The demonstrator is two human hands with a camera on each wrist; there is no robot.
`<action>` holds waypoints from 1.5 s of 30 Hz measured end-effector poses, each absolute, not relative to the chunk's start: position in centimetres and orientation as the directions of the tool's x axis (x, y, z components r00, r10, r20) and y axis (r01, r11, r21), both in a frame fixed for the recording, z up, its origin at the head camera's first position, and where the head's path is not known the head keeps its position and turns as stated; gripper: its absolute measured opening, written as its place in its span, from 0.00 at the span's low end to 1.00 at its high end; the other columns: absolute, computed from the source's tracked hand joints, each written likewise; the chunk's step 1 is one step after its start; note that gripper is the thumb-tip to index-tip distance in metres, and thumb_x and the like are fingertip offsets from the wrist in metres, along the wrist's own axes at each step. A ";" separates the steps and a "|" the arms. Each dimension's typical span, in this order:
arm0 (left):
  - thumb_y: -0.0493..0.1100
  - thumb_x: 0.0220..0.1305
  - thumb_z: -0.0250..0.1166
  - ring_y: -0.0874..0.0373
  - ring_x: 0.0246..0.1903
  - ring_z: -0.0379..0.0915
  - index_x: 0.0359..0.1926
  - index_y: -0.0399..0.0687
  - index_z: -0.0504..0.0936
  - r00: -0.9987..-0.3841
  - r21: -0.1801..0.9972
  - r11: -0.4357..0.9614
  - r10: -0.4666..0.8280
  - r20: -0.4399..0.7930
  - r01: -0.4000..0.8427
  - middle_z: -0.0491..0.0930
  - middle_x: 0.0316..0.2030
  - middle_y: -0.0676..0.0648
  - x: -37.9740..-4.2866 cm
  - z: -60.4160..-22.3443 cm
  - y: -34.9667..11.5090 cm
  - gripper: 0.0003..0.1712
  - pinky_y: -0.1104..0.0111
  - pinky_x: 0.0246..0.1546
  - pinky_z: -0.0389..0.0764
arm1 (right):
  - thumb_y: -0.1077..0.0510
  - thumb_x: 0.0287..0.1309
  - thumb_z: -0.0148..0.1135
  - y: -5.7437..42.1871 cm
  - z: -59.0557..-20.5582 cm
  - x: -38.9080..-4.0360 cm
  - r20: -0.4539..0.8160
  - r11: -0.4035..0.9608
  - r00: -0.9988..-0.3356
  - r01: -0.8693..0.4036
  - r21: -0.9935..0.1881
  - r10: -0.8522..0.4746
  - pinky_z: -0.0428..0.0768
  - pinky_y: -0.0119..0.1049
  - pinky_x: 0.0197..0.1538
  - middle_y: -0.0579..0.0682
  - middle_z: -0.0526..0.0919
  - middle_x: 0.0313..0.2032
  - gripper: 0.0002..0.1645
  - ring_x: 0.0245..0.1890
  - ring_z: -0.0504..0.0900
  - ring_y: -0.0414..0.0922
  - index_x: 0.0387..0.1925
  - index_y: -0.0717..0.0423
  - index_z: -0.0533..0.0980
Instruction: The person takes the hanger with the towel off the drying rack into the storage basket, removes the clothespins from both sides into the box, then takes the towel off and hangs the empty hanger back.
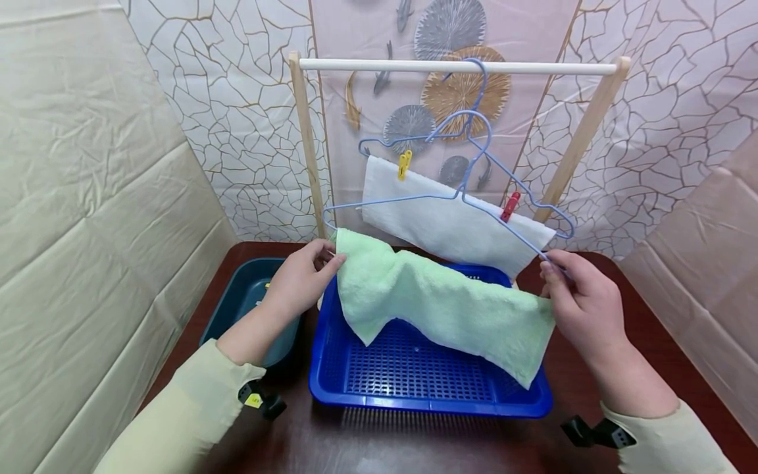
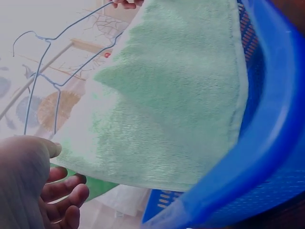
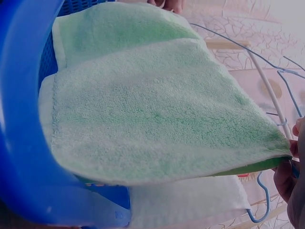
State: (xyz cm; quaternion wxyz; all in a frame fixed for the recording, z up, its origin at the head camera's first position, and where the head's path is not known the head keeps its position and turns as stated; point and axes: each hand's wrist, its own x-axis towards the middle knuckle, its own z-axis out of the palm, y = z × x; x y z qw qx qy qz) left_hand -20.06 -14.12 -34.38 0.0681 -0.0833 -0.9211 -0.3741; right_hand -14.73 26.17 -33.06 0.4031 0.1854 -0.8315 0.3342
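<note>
A light green towel [image 1: 450,303] hangs in folds from the lower part of a blue wire hanger [image 1: 403,199], whose bottom bar is hidden by the cloth. My left hand [image 1: 303,276] pinches the towel's upper left corner, close under the hanger's left end. With thumb and fingers, my right hand [image 1: 586,303] grips the hanger's right end together with the towel's right corner. In the left wrist view, the thumb [image 2: 53,147] lies at the towel's edge. Below the towel, a blue plastic basket [image 1: 429,403] stands on the table.
Behind, a white towel [image 1: 426,214] hangs on a second blue hanger [image 1: 515,178], held by a yellow clothespin [image 1: 404,166] and a red clothespin [image 1: 510,207]. That hanger hooks over a rack's white rod [image 1: 385,65]. A dark teal tub [image 1: 239,289] sits left of the basket.
</note>
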 end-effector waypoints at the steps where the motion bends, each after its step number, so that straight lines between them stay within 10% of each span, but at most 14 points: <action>1: 0.62 0.71 0.57 0.56 0.39 0.75 0.54 0.54 0.77 -0.977 0.680 0.704 0.097 0.189 0.202 0.81 0.41 0.52 -20.2 -34.2 -14.1 0.22 0.60 0.41 0.77 | 0.77 0.54 0.64 26.2 -33.1 -14.7 0.796 0.707 -0.604 -0.580 -0.405 -0.041 0.68 0.18 0.29 0.49 0.79 0.28 0.15 0.25 0.71 0.22 0.44 0.66 0.81; 45: 0.57 0.70 0.60 0.55 0.32 0.74 0.38 0.59 0.80 -0.977 0.676 0.707 0.106 0.187 0.206 0.81 0.32 0.53 -20.0 -35.0 -13.8 0.11 0.62 0.31 0.75 | 0.73 0.59 0.63 26.1 -32.9 -14.7 0.769 0.711 -0.639 -0.539 -0.452 0.005 0.67 0.18 0.27 0.40 0.78 0.30 0.13 0.23 0.71 0.22 0.45 0.63 0.81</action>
